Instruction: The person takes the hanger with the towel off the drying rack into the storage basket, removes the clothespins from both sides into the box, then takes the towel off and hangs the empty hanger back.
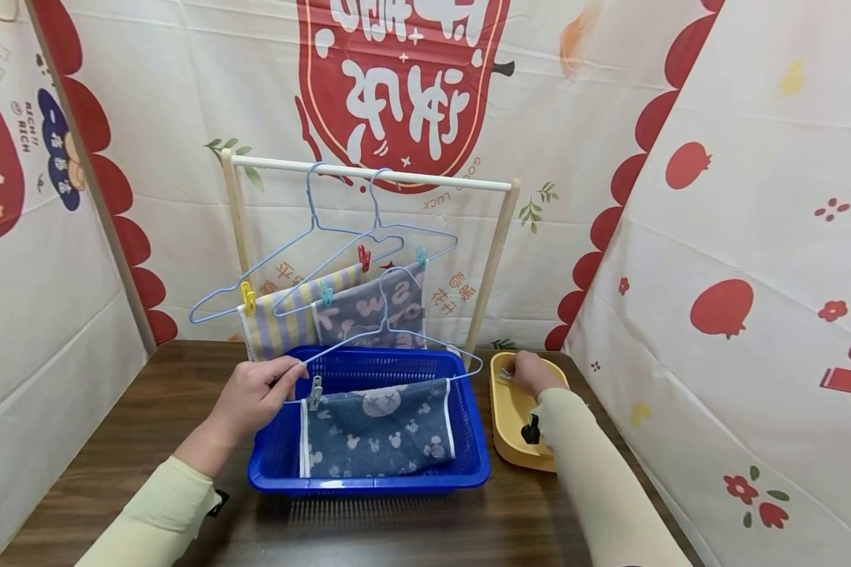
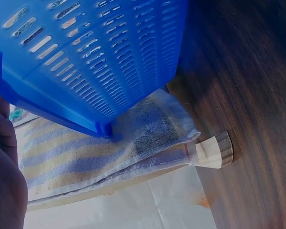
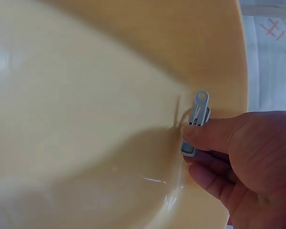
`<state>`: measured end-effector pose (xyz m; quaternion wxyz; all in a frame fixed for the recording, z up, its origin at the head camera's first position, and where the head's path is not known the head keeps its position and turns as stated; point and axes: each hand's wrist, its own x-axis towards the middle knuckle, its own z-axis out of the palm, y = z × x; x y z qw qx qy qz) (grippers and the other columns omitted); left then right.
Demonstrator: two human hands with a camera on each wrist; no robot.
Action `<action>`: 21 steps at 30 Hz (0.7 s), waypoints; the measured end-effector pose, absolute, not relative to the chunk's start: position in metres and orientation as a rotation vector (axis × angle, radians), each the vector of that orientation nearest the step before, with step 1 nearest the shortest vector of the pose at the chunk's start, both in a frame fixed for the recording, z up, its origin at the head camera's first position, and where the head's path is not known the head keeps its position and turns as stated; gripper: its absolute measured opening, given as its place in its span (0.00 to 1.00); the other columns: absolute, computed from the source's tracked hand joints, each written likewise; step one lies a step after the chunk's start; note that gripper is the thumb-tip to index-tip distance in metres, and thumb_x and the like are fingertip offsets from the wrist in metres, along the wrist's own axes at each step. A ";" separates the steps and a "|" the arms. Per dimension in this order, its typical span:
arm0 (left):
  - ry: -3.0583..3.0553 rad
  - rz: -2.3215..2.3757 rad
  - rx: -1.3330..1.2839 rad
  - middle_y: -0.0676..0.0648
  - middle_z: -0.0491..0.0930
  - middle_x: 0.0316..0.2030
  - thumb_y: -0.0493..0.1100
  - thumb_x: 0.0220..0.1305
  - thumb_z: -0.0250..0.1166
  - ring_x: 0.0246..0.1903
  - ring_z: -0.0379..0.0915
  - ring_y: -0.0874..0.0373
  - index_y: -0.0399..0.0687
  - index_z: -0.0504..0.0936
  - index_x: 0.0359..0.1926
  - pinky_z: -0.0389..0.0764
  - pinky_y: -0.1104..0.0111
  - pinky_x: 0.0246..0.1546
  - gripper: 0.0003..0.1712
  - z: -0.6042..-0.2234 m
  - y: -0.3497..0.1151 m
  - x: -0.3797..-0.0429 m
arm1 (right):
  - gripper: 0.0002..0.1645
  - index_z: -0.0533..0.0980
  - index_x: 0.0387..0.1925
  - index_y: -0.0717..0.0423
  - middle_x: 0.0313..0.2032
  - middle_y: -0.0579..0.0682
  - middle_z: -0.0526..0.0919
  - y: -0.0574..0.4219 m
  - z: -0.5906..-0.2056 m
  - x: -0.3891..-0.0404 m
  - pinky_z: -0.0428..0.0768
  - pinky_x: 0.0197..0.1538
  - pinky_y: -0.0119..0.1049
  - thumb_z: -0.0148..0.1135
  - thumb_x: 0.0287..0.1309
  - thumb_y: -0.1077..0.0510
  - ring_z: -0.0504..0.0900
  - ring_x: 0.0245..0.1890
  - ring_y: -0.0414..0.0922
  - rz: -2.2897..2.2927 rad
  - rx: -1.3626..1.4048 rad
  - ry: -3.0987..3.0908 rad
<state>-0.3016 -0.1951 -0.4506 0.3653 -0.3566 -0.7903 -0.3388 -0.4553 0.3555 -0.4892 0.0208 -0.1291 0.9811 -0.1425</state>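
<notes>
My left hand [image 1: 258, 394] grips the left end of a blue clothes hanger [image 1: 347, 340], held over the blue basket [image 1: 369, 485]. A dark grey-blue towel [image 1: 379, 441] with pale mouse-head prints hangs from its bar, and a grey-green clip [image 1: 316, 394] pinches the towel's left corner. In the left wrist view, only part of that hand [image 2: 5, 162] shows at the left edge, beside the basket's slotted wall [image 2: 100, 57]. My right hand [image 1: 535, 373] reaches into a yellow tray [image 1: 499, 441]. Its thumb and fingers pinch a grey clothespin [image 3: 198, 114] near the tray wall.
Behind the basket stands a drying rack with a white rail [image 1: 425, 178] and wooden posts. On it hang two blue hangers with a striped towel [image 1: 284, 319] and a grey lettered towel [image 1: 376, 307], held by coloured clips. Printed cloth walls enclose the wooden table [image 1: 113, 441].
</notes>
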 end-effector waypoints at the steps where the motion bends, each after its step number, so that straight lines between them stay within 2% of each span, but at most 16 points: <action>1: -2.032 -0.871 -0.917 0.63 0.78 0.22 0.27 0.68 0.71 0.21 0.70 0.72 0.52 0.88 0.38 0.74 0.75 0.22 0.13 -0.451 -0.195 -0.302 | 0.08 0.83 0.29 0.60 0.21 0.45 0.70 0.354 -0.489 -0.455 0.70 0.32 0.39 0.67 0.63 0.71 0.71 0.24 0.45 -0.448 -0.391 3.039; 5: -2.038 -0.871 -0.914 0.63 0.78 0.23 0.27 0.68 0.71 0.21 0.70 0.72 0.52 0.87 0.38 0.75 0.76 0.23 0.13 -0.450 -0.195 -0.301 | 0.08 0.82 0.27 0.60 0.19 0.43 0.68 0.348 -0.485 -0.447 0.68 0.31 0.38 0.69 0.59 0.72 0.69 0.23 0.44 -0.448 -0.411 3.050; 13: -2.043 -0.873 -0.910 0.63 0.77 0.23 0.28 0.68 0.71 0.21 0.70 0.71 0.52 0.87 0.39 0.75 0.76 0.23 0.13 -0.449 -0.195 -0.301 | 0.04 0.85 0.34 0.63 0.24 0.48 0.77 0.341 -0.476 -0.434 0.73 0.35 0.38 0.72 0.66 0.70 0.74 0.26 0.46 -0.458 -0.386 3.021; 21: -2.051 -0.886 -0.913 0.63 0.77 0.23 0.28 0.69 0.71 0.21 0.70 0.71 0.52 0.88 0.39 0.75 0.76 0.22 0.13 -0.448 -0.195 -0.301 | 0.05 0.86 0.34 0.61 0.25 0.49 0.79 0.340 -0.477 -0.436 0.75 0.34 0.38 0.70 0.67 0.70 0.76 0.27 0.46 -0.471 -0.324 2.992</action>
